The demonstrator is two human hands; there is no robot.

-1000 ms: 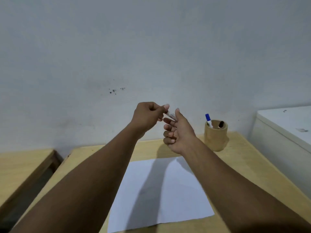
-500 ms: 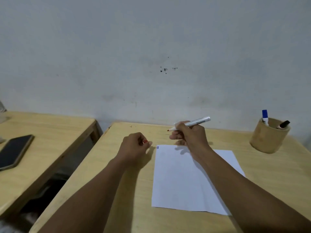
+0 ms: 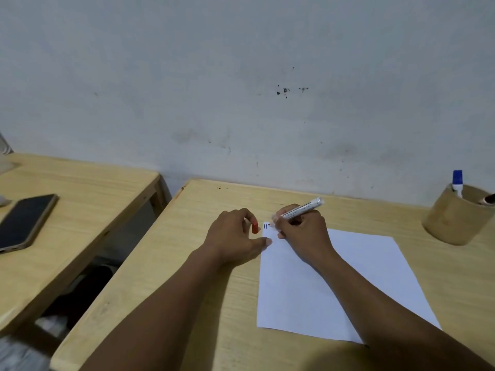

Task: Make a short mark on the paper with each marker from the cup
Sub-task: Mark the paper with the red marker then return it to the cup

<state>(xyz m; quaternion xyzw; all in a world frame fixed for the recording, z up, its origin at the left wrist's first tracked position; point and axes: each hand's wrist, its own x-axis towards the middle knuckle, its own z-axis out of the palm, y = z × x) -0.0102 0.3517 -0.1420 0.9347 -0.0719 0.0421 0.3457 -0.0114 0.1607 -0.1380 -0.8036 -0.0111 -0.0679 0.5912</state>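
Note:
A white sheet of paper (image 3: 348,279) lies on the wooden table (image 3: 187,263). My right hand (image 3: 302,231) grips a white marker (image 3: 301,209), its tip down at the paper's top left corner beside two short dark marks (image 3: 266,226). My left hand (image 3: 235,234) rests on the table at the paper's left edge, holding the red cap (image 3: 255,227) between its fingers, thumb touching the sheet. At the far right stands a round wooden cup (image 3: 452,220) with a blue-capped marker (image 3: 457,182) and a dark-capped marker (image 3: 488,198) in it.
A second wooden table (image 3: 80,199) stands to the left across a gap, with a dark phone (image 3: 25,220) lying on it. A grey wall runs right behind both tables.
Both hands came down from chest height to the table. The cap is off in my left hand, and the marker tip has dropped onto the paper's top left corner.

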